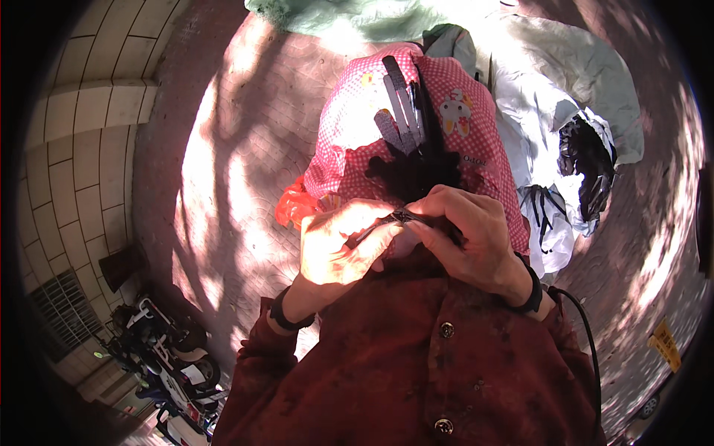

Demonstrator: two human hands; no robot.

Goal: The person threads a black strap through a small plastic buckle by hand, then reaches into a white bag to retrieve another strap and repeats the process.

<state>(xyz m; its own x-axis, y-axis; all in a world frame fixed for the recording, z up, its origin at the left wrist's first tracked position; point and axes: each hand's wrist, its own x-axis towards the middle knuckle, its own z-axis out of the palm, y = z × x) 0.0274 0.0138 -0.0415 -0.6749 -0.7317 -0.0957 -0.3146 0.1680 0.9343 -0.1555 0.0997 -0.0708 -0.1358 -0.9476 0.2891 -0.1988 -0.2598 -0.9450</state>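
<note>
My left hand (338,241) and my right hand (472,234) meet close to my chest, thumbs and fingertips pinched on a small black strip-like piece (402,216). Its exact kind is too small to make out. Over my lap lies a pink checked cloth (342,97) with a rabbit print. A heap of dark strips (401,104) rests on that cloth, some grey and shiny, pointing away from me. Nearer my fingers sits a loose black bunch (416,169), partly hidden behind my right hand.
An orange-red plastic bag (294,204) is beside my left hand. White bags (532,141), one with black material (587,160) in it, lie to the right on the paving. A green sheet (357,18) spreads at the far side. Motorcycles (175,364) stand by the tiled wall (82,171).
</note>
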